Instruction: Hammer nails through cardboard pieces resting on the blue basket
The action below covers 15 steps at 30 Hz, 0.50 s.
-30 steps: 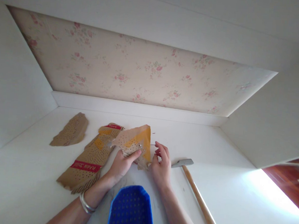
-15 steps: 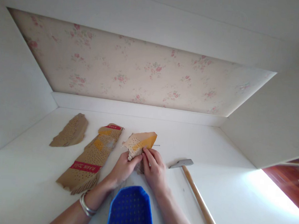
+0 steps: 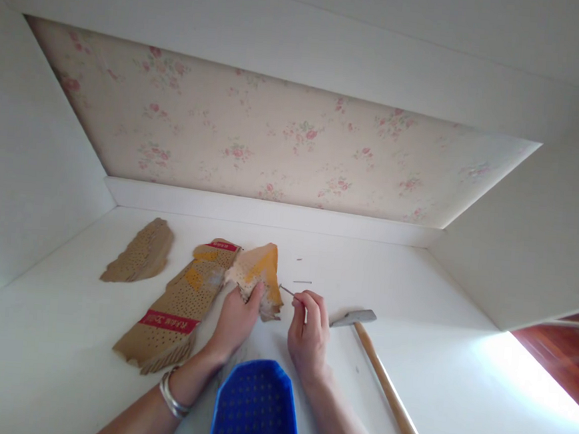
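White shelf board [image 3: 413,307] forms the floor of an alcove backed by floral wallpaper [image 3: 275,142]. The right hand [image 3: 310,325], on the cardboard scrap [image 3: 259,278] half a second earlier, is now apart from it, thumb and forefinger pinching a nail [image 3: 287,290]. The left hand [image 3: 234,316] grips the scrap on the board with closed fingers; it is tan, perforated and torn.
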Tool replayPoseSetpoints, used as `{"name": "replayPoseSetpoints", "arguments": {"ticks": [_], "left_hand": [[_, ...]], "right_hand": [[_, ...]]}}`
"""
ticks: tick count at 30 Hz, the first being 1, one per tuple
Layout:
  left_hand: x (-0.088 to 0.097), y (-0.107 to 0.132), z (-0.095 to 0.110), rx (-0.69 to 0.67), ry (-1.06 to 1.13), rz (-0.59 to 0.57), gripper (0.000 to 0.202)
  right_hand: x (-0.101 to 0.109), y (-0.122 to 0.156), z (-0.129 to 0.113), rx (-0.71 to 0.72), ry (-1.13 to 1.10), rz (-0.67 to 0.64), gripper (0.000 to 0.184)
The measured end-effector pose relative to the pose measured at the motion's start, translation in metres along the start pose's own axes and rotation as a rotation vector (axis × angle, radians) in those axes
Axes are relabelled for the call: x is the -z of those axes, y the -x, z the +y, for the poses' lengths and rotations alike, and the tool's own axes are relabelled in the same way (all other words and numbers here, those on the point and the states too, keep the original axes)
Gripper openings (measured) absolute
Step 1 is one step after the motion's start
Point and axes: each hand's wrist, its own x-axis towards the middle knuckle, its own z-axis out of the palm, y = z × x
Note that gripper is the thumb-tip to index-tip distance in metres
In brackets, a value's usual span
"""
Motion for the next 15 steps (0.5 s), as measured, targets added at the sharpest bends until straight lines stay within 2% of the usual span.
{"name": "replayPoseSetpoints", "arguments": {"ticks": [2,3,10,15], "left_hand": [[0.003,-0.004,0.002,-0.074,-0.052,0.1,0.036],[0.004,-0.005,0.003,-0.085,-0.054,0.111,0.036],[0.003,-0.006,0.008,-0.059,0.006,0.117,0.038],[0.004,-0.009,0.003,-0.025,0.079,0.108,0.042]], "right_hand": [[-0.001,-0.002,0.005,-0.049,0.03,0.033,0.02],[-0.001,-0.003,0.007,-0.068,0.047,0.025,0.02],[-0.009,-0.002,0.013,-0.072,0.152,-0.242,0.022],[-0.009,-0.001,0.01,-0.093,0.147,-0.29,0.024]]}}
